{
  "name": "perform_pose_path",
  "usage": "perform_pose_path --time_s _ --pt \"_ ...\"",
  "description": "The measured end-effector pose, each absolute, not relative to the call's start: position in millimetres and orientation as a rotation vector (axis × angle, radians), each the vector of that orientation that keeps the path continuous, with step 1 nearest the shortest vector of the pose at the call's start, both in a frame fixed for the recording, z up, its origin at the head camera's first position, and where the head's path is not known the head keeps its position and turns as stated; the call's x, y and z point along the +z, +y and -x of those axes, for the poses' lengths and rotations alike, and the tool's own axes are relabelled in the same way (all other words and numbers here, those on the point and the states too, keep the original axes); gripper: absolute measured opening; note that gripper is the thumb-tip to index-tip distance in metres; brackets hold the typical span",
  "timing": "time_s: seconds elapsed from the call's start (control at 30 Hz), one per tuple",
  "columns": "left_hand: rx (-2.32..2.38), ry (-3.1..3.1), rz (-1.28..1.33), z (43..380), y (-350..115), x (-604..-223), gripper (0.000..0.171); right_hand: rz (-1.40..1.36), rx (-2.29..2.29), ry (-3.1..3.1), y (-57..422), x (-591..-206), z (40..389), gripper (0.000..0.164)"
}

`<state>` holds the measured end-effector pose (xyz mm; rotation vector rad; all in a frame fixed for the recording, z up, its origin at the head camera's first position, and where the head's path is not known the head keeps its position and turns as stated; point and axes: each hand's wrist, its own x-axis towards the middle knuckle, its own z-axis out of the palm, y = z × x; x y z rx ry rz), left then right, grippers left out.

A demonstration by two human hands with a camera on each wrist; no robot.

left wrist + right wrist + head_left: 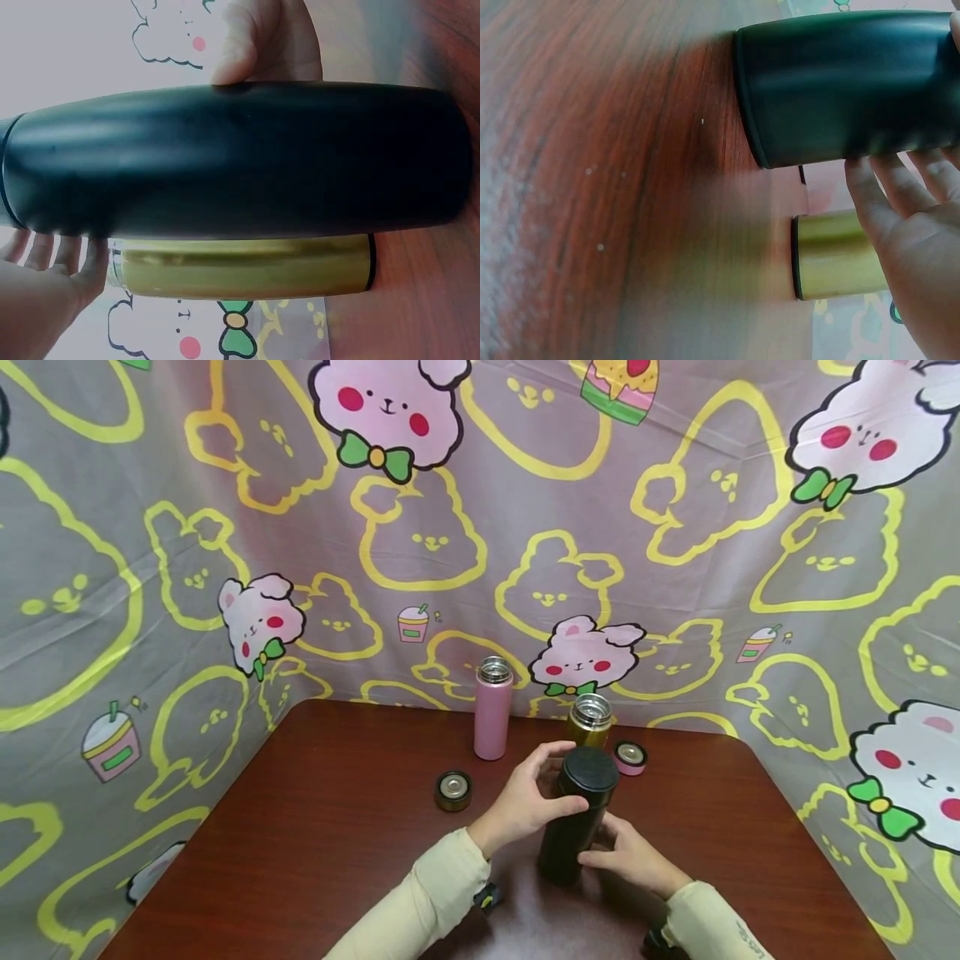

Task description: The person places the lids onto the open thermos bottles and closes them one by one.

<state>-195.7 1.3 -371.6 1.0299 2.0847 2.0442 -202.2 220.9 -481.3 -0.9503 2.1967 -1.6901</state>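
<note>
A black thermos with its lid on stands slightly tilted near the table's middle. My left hand grips it near the top, thumb and fingers on either side of the lid area. Lower down, my right hand holds the body; its fingers lie along the side. Whether the base touches the table, I cannot tell. Just behind is a gold thermos, lidless, its steel mouth showing; the left wrist view shows its body beside the black one.
A lidless pink thermos stands at the back of the brown table. A gold-rimmed lid lies underside up to the left, and a pink lid lies likewise to the right. Patterned cloth surrounds the table.
</note>
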Motion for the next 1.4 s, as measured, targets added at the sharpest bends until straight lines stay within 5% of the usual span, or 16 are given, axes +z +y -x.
perform_pose_path --time_s 0.63,1.4 --pt "1.99 2.01 -1.197 212.4 5.6 -394.7 0.057 0.924 -1.678 2.182 221.1 -479.8 202.0 0.056" --pt "1.879 1.982 -1.158 195.8 -5.5 -363.6 0.058 0.95 -1.678 2.179 217.9 -469.7 197.5 0.054"
